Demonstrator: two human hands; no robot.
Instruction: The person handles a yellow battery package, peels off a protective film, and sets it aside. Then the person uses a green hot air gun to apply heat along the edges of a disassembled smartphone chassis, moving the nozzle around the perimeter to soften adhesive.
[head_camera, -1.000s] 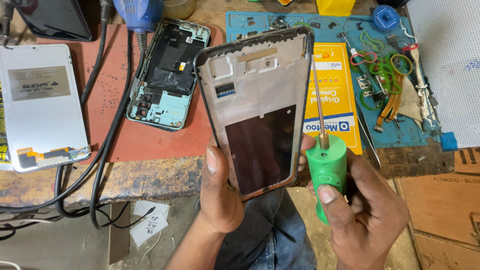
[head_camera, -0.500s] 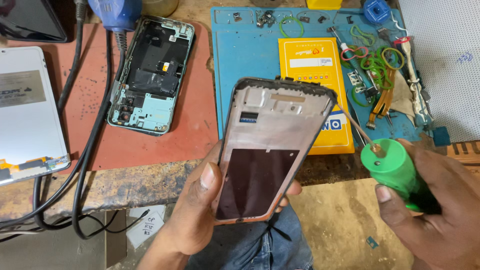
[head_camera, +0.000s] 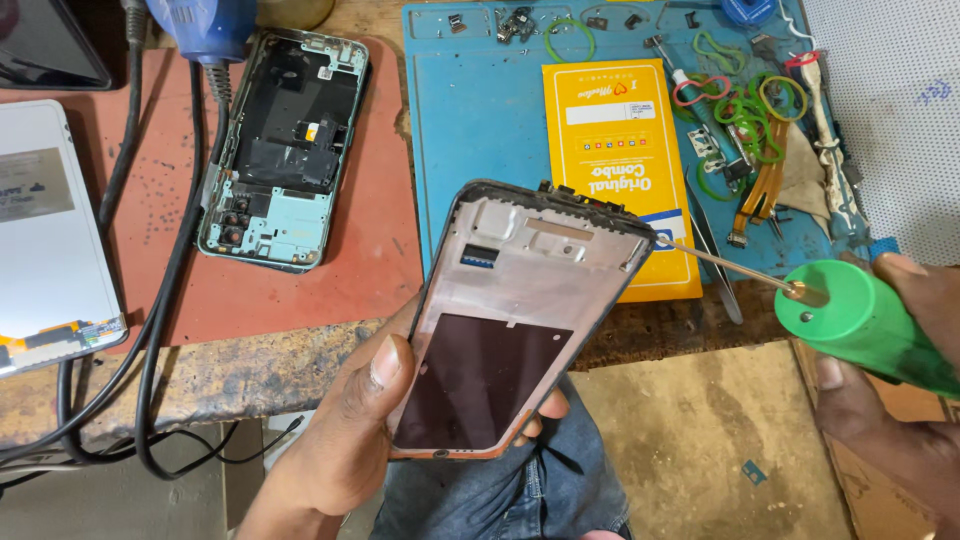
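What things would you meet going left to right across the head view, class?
White panel → black cables → opened phone → left hand → phone frame → green tool in right hand.

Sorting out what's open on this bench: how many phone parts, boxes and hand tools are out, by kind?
Phone frame in the left hand: 1
Opened phone on the red mat: 1
White screen panel: 1
Yellow box: 1
Green tool in the right hand: 1
Total: 5
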